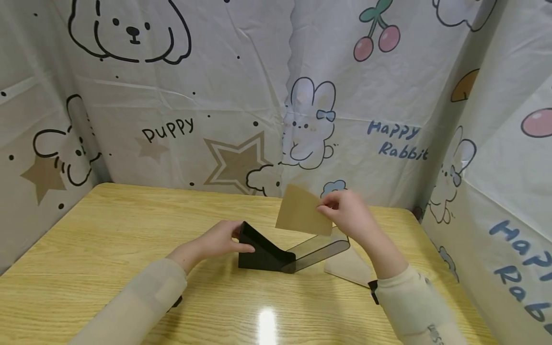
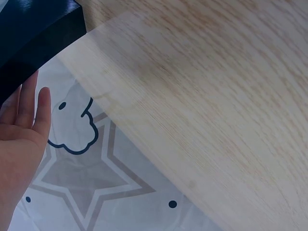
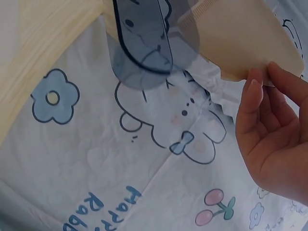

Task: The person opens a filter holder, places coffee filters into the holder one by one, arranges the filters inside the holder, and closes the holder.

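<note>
A black coffee filter holder (image 1: 263,256) with a sloping side stands on the table, its clear lid (image 1: 323,253) swung out to the right. My left hand (image 1: 216,238) grips the holder's tall left end, thumb on the front face. In the left wrist view, fingers (image 2: 29,103) reach along the dark underside edge of the holder (image 2: 38,41). Above the lid, my right hand (image 1: 348,213) pinches a brown paper coffee filter (image 1: 302,211) by its right edge. Thumb and forefinger meet at that filter's (image 3: 245,36) edge in the right wrist view.
A pale cone-shaped paper piece (image 1: 350,269), like a filter, lies on the wooden table (image 1: 129,230) right of the holder, partly behind the right forearm. A printed cloth (image 1: 241,86) hangs along the table's back edge and right side.
</note>
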Demonstrator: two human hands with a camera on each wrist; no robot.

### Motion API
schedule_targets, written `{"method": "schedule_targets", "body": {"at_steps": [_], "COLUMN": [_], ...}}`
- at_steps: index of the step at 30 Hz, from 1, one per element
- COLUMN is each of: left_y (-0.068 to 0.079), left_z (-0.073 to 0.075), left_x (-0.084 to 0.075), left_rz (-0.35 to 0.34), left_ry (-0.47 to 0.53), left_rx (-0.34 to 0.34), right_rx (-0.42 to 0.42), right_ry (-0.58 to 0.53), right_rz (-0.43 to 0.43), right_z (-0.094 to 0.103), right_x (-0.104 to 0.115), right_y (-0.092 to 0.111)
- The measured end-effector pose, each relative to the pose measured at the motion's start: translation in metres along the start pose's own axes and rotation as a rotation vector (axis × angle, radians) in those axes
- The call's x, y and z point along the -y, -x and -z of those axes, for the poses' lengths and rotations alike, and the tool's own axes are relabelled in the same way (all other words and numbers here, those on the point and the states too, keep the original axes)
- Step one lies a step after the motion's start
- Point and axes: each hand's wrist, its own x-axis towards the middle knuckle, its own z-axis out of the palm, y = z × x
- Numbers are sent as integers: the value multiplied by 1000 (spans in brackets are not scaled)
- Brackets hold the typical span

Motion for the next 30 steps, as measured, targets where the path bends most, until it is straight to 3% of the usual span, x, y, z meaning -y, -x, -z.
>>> {"method": "schedule_targets", "body": {"at_steps": [11, 30], "left_y": [0, 1], "left_z": [-1, 0], "left_x": [1, 0], "left_rz": [-6, 1], "left_ry": [4, 4], "left_rx": [1, -3], "right_rx": [51, 58], "right_ry": [-6, 9], "right_rz": [-20, 14], "right_z": [-30, -54], "right_x": [0, 5], "right_y": [-5, -7]}}
